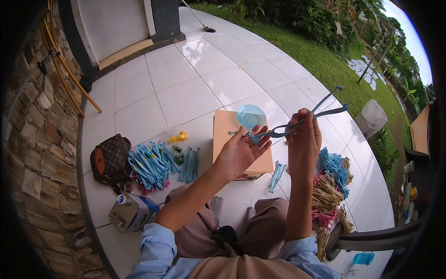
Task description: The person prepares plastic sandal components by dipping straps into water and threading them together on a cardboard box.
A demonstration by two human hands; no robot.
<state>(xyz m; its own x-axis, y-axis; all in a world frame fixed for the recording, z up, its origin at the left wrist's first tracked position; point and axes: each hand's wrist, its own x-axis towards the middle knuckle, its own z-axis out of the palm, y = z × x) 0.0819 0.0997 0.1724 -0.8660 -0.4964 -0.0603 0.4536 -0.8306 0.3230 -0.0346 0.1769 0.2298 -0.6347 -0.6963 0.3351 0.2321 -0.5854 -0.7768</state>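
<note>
In front of my chest I hold a blue flip-flop strap [278,132]. My right hand [303,132] is raised and pinches its middle; two arms of the strap stick out to the upper right. My left hand [241,151] is turned palm up with its fingers partly spread. The strap's light blue end lies across its thumb and fingers, loosely gripped. Under my hands stands a cardboard box [225,139] with a light blue plastic dish [251,116] on top. A few light blue straps [277,176] lie on the floor between the box and my right forearm.
A pile of light blue straps [149,165] lies left, by a brown patterned bag [110,160] and a metal can [132,211]. A small strap bundle [189,165] and a bag of yellow pieces [178,136] are nearer the box. Right lie tan bundles [326,193] and blue bundles [332,162].
</note>
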